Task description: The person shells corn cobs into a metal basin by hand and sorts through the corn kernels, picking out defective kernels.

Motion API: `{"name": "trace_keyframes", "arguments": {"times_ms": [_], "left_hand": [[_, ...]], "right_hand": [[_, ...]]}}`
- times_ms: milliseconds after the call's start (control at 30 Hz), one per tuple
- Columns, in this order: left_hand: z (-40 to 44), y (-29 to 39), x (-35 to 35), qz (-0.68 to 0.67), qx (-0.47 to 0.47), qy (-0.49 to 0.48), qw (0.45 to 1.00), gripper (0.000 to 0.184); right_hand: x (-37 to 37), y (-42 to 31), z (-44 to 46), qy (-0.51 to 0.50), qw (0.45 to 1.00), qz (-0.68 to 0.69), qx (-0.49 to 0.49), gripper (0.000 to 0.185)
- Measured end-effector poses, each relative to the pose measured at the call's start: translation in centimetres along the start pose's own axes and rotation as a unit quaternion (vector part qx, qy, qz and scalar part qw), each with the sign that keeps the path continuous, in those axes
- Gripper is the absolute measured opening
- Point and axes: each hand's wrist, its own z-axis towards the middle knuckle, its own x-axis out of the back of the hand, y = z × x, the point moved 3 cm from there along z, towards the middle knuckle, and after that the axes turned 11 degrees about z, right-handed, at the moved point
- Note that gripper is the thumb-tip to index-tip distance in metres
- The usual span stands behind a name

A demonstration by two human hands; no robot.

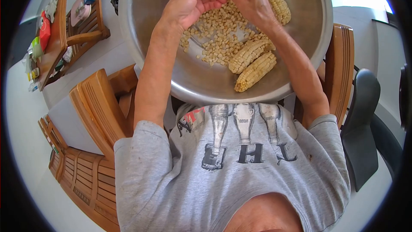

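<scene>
Hands: two. Left hand (185,7) is partly open, fingers curled inward, palm turned toward the right. Right hand (254,5) is bent at the fingers, thumb and fingertips drawn together. The fingertips of both meet or nearly meet around a small pale piece; whether one hand or both grip it, cannot tell.

Basin (312,21): one, wide, metal, in front of the torso. Corn cobs: three visible, all inside it. Upper cob (275,1) lies beside the right hand, on its outer side. Middle cob (249,56) and lower cob (256,72) lie side by side, nearer the body. Loose kernels (219,25): too many to count, spread under and between the hands.

Obscured: top ends of basin and kernel heap are cut off by the frame. Upper cob is partly behind the right hand. Piece at the fingertips is too small to identify.

Surroundings: one grey shirt (257,176), its print inverted; one black chair (362,133) at right; one slatted wooden bench (88,180) at lower left, cut off by the lens edge.
</scene>
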Motion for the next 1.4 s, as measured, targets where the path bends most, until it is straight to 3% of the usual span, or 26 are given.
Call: {"name": "trace_keyframes", "arguments": {"times_ms": [100, 200, 233, 333, 367, 467, 600, 700, 800, 900, 1000, 1100, 1200, 1300, 1400], "left_hand": [[-0.1, 0.2, -0.7, 0.061, -0.012, 0.043, 0.997, 0.019], [0.3, -0.1, 0.4, 0.1, -0.044, 0.069, 0.992, 0.022], [0.4, -0.2, 1.2, 0.111, -0.059, 0.078, 0.989, 0.025], [0.0, 0.7, 3.2, 0.062, -0.108, 0.131, 0.984, 0.014], [-0.4, 1.1, 3.0, 0.044, -0.119, 0.148, 0.981, 0.015], [0.3, 0.4, 3.4, -0.012, -0.115, 0.132, 0.985, 0.016], [0.3, 0.2, 3.2, -0.051, -0.099, 0.168, 0.979, 0.015], [0.6, 0.1, 3.6, -0.056, -0.094, 0.149, 0.983, 0.015], [0.4, 0.6, 3.4, -0.061, -0.104, 0.151, 0.981, 0.015], [0.0, 1.0, 4.0, -0.061, -0.113, 0.166, 0.978, 0.015], [0.0, 0.9, 4.3, -0.079, -0.113, 0.172, 0.975, 0.016], [0.0, 0.9, 3.9, -0.091, -0.108, 0.179, 0.974, 0.017], [0.1, 0.9, 3.9, -0.094, -0.094, 0.189, 0.973, 0.017], [-0.1, 1.0, 3.7, -0.081, -0.102, 0.178, 0.975, 0.017], [0.0, 1.0, 3.7, -0.065, -0.107, 0.158, 0.979, 0.017]], "right_hand": [[0.0, -0.2, -0.3, 0.012, 0.999, 0.002, 0.042, 0.019], [-0.2, -2.0, -0.2, 0.016, 0.988, -0.044, 0.147, 0.014], [0.5, -3.0, -0.4, -0.02, 1.0, -0.006, -0.009, 0.015], [0.0, 0.5, -0.3, -0.044, 0.999, -0.013, -0.009, 0.021], [-0.8, 0.5, -0.8, -0.112, 0.992, -0.017, 0.064, 0.015], [-3.1, 1.9, -2.9, -0.358, 0.918, -0.163, 0.041, 0.012], [-4.6, 2.3, -4.9, -0.451, 0.846, -0.283, -0.03, 0.011], [-5.5, 3.4, -6.0, -0.464, 0.848, -0.249, -0.065, 0.011], [-4.9, 3.7, -4.5, -0.312, 0.925, -0.203, 0.081, 0.014], [-2.9, 2.7, -2.6, -0.255, 0.951, -0.157, 0.074, 0.017], [-2.0, 1.0, -1.9, -0.228, 0.951, -0.208, 0.003, 0.018], [-2.6, 1.7, -2.5, -0.182, 0.944, -0.276, 0.015, 0.018], [-3.4, 2.8, -3.6, -0.297, 0.924, -0.239, 0.026, 0.02], [-3.7, 2.1, -3.6, -0.26, 0.942, -0.207, 0.048, 0.025], [-5.5, 1.6, -4.8, -0.34, 0.91, -0.228, -0.065, 0.019]]}}
